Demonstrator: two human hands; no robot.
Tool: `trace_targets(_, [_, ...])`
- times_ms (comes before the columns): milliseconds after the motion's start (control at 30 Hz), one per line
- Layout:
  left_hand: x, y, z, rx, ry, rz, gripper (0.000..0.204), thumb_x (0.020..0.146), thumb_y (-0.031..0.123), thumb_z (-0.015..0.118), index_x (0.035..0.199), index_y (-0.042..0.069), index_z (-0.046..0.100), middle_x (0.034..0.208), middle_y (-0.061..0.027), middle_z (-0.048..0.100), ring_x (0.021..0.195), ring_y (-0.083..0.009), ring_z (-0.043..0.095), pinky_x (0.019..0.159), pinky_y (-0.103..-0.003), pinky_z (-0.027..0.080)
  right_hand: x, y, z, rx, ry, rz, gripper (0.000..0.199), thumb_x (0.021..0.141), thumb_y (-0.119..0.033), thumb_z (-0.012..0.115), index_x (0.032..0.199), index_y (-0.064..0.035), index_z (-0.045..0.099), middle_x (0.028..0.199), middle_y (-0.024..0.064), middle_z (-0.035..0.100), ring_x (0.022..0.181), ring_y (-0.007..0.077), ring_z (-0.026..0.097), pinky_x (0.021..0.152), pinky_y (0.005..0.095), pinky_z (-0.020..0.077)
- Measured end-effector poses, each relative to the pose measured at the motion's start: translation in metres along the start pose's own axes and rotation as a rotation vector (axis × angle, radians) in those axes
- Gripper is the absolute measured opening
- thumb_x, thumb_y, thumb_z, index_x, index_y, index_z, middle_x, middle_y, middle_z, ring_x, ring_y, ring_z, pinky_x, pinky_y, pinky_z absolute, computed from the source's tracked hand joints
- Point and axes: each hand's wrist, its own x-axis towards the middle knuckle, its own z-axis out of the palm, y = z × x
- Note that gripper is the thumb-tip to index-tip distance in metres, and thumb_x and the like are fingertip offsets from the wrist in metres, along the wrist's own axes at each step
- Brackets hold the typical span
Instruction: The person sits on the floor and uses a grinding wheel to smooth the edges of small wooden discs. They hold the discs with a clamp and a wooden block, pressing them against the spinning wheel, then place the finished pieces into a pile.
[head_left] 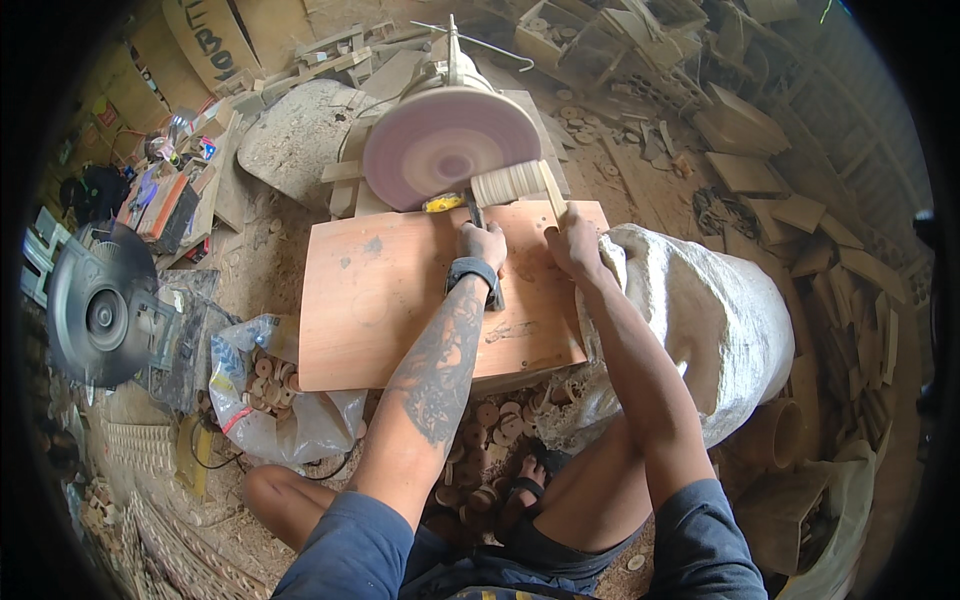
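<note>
My left hand (482,246) grasps a dark bar (475,211), my right hand (574,242) a pale stick (551,188); the stacked wooden discs (506,183), fastening unclear, seem light, stiff, best held by their ends.

Head-worn, fisheye, left of a side-by-side pair. Aimed down and forward at close range, covering left hand (483,245), right hand (575,243) and upright disc (452,155) beyond.
</note>
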Motion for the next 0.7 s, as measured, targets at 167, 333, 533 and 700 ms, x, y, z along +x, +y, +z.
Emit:
trace_targets(167, [-0.0031,0.0023,-0.0019,0.002,0.001,-0.002,0.037,0.093,0.026,0.055,0.105,-0.008,0.052,0.067,-0.0168,0.064,0.040,-0.0275,0.060,0.035,-0.037,0.047,0.0020,0.0013,0.0016,-0.018,-0.015,0.010,0.038,0.077,-0.017,0.065,0.106,0.0024,0.051,0.083,0.0299,0.065,0.084,0.0474,0.064,0.078,0.0514,0.0502])
trace_targets(333, [-0.0026,0.0026,-0.0016,-0.003,-0.005,-0.015,0.036,0.093,0.027,0.055,0.104,-0.007,0.053,0.067,-0.0163,0.064,0.041,-0.0273,0.060,0.035,-0.037,0.047,0.0002,-0.0014,-0.0002,-0.028,-0.003,0.009,0.031,0.078,-0.014,0.064,0.100,0.0016,0.051,0.083,0.0297,0.066,0.084,0.0479,0.063,0.079,0.0520,0.0498])
trace_targets(533, [0.0015,-0.0002,-0.0005,-0.009,-0.015,-0.022,0.036,0.093,0.026,0.055,0.103,-0.008,0.052,0.065,-0.0162,0.064,0.040,-0.0271,0.060,0.035,-0.037,0.047,-0.0013,-0.0038,-0.0021,-0.020,-0.005,-0.006,0.030,0.077,-0.014,0.064,0.099,0.0022,0.050,0.083,0.0300,0.066,0.082,0.0483,0.063,0.079,0.0523,0.0495])
trace_targets(700, [0.0002,0.0006,-0.0010,-0.016,-0.017,-0.014,0.036,0.093,0.026,0.055,0.104,-0.009,0.052,0.066,-0.0166,0.064,0.040,-0.0270,0.060,0.035,-0.037,0.047,-0.0006,-0.0041,-0.0029,-0.025,-0.017,0.008,0.031,0.078,-0.014,0.064,0.100,0.0026,0.050,0.083,0.0304,0.066,0.083,0.0485,0.063,0.080,0.0520,0.0494])
